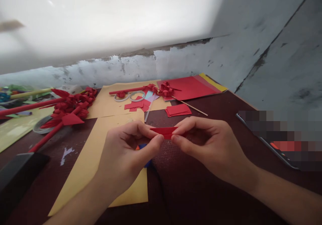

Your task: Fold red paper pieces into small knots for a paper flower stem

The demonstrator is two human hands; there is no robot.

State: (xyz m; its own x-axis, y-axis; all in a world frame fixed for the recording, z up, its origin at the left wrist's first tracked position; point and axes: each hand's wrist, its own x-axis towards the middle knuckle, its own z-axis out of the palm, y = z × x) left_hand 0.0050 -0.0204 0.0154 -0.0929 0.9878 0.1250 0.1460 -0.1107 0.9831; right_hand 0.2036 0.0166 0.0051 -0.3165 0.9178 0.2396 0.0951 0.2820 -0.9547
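Observation:
My left hand [130,148] and my right hand [206,141] meet above the dark red table [201,191], both pinching one small folded red paper strip [164,131] between thumb and forefinger. The strip lies level between the two hands. A blue object [144,147] peeks out under my left fingers; I cannot make out what it is. A tan paper sheet [95,154] lies below my left hand.
Red paper flowers on red sticks [71,109] lie at the left. Tape rings [130,96], red paper scraps [137,105], a stack of red squares [178,110], a thin wooden stick [191,107] and red and yellow sheets [191,87] sit farther back. A phone [276,141] lies right. A wall stands behind.

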